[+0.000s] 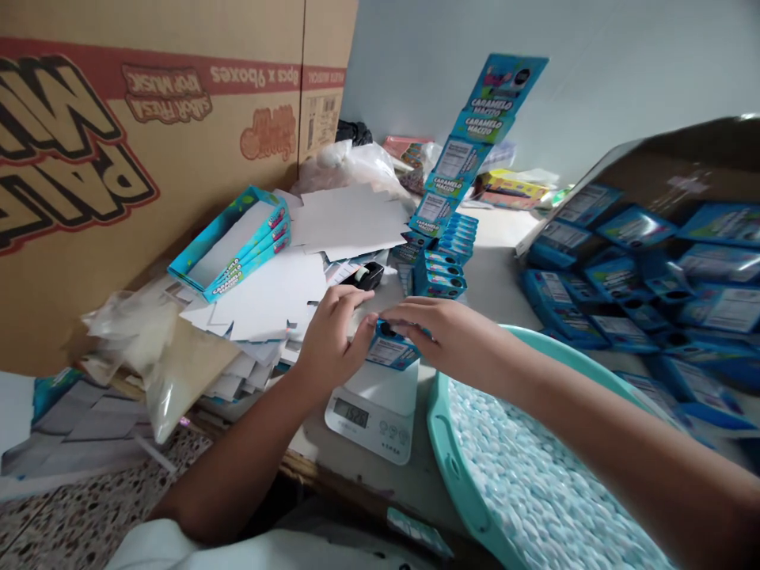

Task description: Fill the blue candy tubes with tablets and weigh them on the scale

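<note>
A small blue candy box (392, 353) stands on a white digital scale (371, 427), whose display is lit. My left hand (336, 340) is at the box's left side, thumb against its upper edge and fingers curled behind. Over the top from the right comes my right hand (436, 326), its fingers bent down onto the box's upper end. The fingers partly hide that top, so its flaps cannot be made out. Close by my right forearm is a turquoise tub (438, 419) full of pale blue and white wrapped candies (522, 467).
Behind the scale rise stacked blue boxes (448, 186), with a black tape dispenser (369, 277) nearby. Flat cardboard sheets (267, 293) and open blue display trays (237, 245) lie left, before a large carton (178, 158). A big bag of blue boxes (629, 261) stands right.
</note>
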Motion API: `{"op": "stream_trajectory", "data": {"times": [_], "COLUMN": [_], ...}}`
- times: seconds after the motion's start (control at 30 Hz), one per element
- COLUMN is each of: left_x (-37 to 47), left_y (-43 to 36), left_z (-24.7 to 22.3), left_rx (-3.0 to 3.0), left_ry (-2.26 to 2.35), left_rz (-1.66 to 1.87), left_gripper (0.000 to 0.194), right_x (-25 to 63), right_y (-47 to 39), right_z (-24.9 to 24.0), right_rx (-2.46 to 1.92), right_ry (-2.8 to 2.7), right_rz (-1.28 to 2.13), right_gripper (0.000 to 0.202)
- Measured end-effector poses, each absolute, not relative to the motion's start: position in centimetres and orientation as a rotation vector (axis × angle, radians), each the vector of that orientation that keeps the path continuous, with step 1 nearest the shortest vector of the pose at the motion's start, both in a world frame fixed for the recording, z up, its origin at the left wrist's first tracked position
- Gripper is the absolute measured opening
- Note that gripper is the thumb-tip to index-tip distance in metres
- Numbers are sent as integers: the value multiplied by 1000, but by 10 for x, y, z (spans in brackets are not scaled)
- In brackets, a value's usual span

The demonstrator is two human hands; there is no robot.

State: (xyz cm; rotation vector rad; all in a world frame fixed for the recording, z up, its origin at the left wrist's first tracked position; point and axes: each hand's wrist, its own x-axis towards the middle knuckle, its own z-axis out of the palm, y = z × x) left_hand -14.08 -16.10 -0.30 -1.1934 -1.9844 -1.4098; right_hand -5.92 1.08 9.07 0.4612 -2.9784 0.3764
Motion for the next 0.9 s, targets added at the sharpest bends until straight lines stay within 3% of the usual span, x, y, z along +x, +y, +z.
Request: {"op": "stream_trajectory", "data": {"times": [0.13, 0.27, 0.47, 0.7, 0.9], "left_x": [-141, -140, -136, -135, -136], "left_y": [-161, -160, -160, -159, -157], "left_z": [-3, -3, 3, 4, 5], "left_rx": [-1185, -1202, -1266, -1265, -1254], "left_ry": [-2009, -1991, -1995, -2035, -2023], "left_rz": [-1401, -1368, -1295, -1239, -1219], "left_gripper": [29, 26, 24, 24, 23], "right_x": [-27, 17, 44, 40, 40], "right_y": [12, 31, 75, 80, 85], "right_z": [101, 98, 36, 25, 20], "right_rx": [432, 215, -155, -169, -191], "right_ry": [-2943, -2980, -3455, -3517, -3556], "right_rz": [68, -33, 284, 322, 414], "right_gripper": [64, 48, 39, 43, 30]}}
